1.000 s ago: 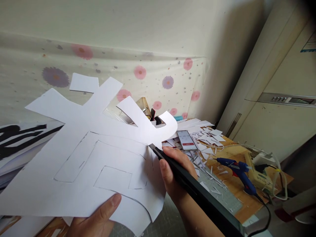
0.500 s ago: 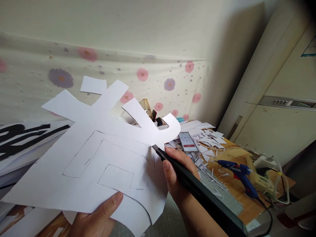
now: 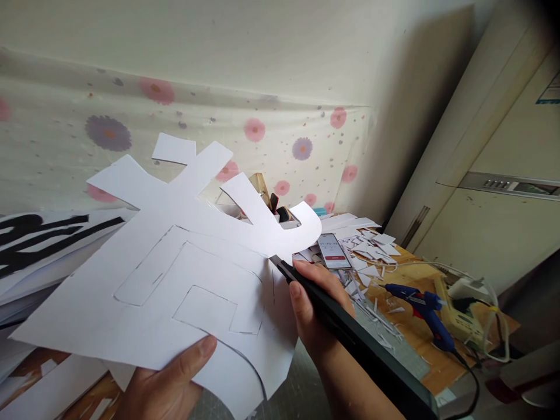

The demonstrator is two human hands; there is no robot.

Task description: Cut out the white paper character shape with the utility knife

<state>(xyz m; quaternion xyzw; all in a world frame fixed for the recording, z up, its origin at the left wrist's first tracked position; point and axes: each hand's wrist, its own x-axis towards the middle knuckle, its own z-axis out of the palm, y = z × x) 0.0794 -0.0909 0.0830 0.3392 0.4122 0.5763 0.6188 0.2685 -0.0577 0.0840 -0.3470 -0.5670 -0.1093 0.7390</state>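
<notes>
A white board [image 3: 144, 262] with pencil outlines drawn on it fills the middle; its far side is cut into curved, stroke-like arms. My left hand [image 3: 175, 373] grips its near edge, thumb on top, fingers hidden beneath. In my right hand [image 3: 321, 303] is a black cutting tool, thick-bodied like an electric cutter [image 3: 367, 350]. Its narrow tip touches the board near the base of the curved arm at the right, beside a pencil line. A curved cut runs through the board's near right part, right of my left thumb.
White offcuts [image 3: 376, 251] litter the wooden table around a phone [image 3: 333, 252] showing a timer. A blue glue gun [image 3: 422, 306] lies at the right by a power strip [image 3: 464, 318] with cables. Sheets with black strokes [image 3: 52, 239] are stacked at the left. A flowered sheet [image 3: 196, 116] covers the wall.
The board has turned slightly, its left part shifting right and its near left corner rising. The tool tip stays at nearly the same place; both hands keep their hold.
</notes>
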